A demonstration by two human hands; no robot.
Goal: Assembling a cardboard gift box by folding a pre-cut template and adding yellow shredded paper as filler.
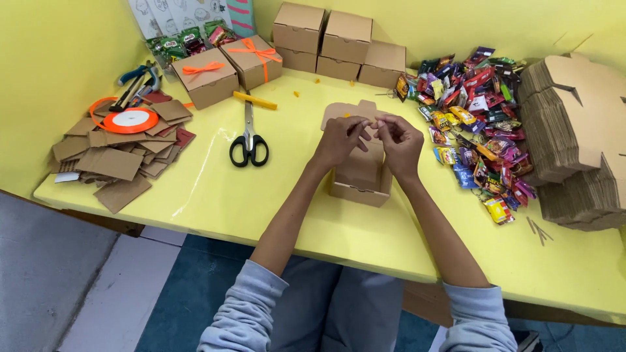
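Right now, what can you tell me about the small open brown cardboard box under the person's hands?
The small open brown cardboard box is plain, unprinted card, folded into a shallow square tray with its lid flap standing open at the back. It looks empty inside. It sits upright on the yellow table, near the front edge. The left hand and right hand hover together above its rear edge, fingers pinched near the flap.
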